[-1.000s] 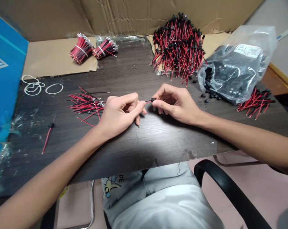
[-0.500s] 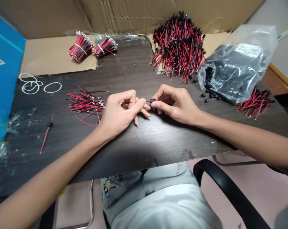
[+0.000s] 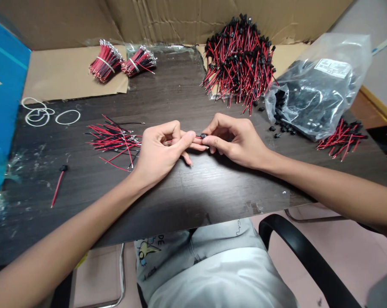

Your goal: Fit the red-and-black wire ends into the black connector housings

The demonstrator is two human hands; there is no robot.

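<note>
Over the middle of the dark table, my left hand [image 3: 163,145] pinches a thin red wire [image 3: 198,137] between thumb and forefinger. My right hand [image 3: 233,139] holds a small black connector housing [image 3: 203,135] by its fingertips, right at the end of that wire. How far the wire sits inside the housing is too small to tell. Just left of my left hand lies a loose heap of red and black wires [image 3: 111,139] with bare metal ends. A single red wire with a black connector [image 3: 58,186] lies apart on the left.
Two banded wire bundles [image 3: 105,64] lie at the back left, above white rubber bands [image 3: 67,117]. A large pile of connectored wires [image 3: 240,64] stands at the back. To the right, a clear plastic bag [image 3: 318,94] spills black housings, beside a smaller wire pile [image 3: 341,139].
Both hands keep nearly the same place and grip. The lower fingers of my left hand have shifted slightly right, towards my right fingertips. The view has moved a little.
</note>
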